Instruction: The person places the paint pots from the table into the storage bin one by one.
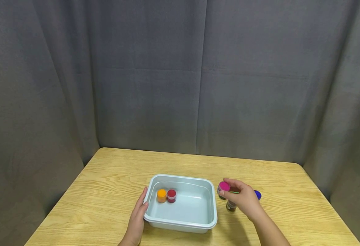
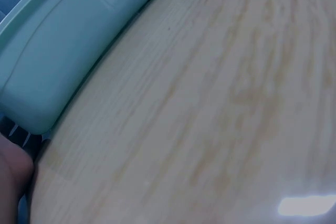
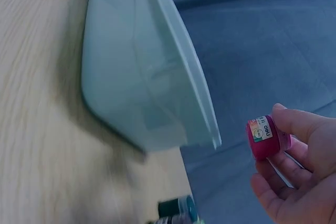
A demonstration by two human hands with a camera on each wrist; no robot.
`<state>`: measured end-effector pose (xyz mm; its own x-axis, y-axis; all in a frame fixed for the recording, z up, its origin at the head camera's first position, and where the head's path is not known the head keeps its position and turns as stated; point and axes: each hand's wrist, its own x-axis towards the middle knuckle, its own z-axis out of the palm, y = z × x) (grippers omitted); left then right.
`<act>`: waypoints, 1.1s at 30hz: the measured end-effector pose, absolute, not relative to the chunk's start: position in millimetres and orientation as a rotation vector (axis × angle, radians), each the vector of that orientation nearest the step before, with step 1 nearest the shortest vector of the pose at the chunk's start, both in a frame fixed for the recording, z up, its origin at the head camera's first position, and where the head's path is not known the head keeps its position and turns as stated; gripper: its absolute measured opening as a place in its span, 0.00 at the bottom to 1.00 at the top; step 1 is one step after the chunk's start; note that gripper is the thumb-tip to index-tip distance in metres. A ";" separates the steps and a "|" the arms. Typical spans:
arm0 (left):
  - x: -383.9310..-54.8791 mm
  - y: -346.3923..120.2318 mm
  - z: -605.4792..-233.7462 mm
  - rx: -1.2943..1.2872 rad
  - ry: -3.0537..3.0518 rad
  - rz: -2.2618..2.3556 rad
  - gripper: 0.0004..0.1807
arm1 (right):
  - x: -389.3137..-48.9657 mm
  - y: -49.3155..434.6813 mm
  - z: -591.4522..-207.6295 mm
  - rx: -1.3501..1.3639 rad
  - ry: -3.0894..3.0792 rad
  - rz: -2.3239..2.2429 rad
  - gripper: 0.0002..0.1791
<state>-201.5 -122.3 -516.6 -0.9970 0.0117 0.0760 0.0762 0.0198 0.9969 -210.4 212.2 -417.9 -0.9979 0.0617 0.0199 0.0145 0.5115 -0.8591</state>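
My right hand [image 1: 244,198] pinches a small paint jar with a magenta lid [image 1: 224,186] between thumb and fingers, just right of the tub. In the right wrist view the magenta jar [image 3: 262,137] shows a printed label and is held off the table. My left hand [image 1: 137,218] grips the left side of the pale blue plastic tub [image 1: 180,226], thumb at its rim. Inside the tub, at its left, an orange jar [image 1: 161,195] and a dark red jar [image 1: 171,196] stand side by side.
Below and behind my right hand are a dark jar [image 1: 231,206], a mostly hidden green-lidded jar [image 1: 235,192] and a blue-lidded jar [image 1: 258,194]. The wooden table [image 1: 112,177] is bordered by grey curtains [image 1: 149,85] at the back and sides.
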 end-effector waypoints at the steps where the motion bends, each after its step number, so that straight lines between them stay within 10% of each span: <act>1: -201.4 -122.2 -516.4 -0.095 -2.211 -2.163 0.31 | -211.9 209.2 -416.8 -0.066 -2.685 1.539 0.31; 33: -202.6 -124.2 -518.6 -0.135 -2.201 -2.161 0.30 | -251.5 122.5 -422.8 0.109 -2.729 1.645 0.26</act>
<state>-202.6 -124.2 -518.6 -0.9947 0.0243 0.0996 0.1000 0.0167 0.9948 -251.5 122.5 -422.8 -0.9966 -0.0822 -0.0046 -0.0344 0.4658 -0.8842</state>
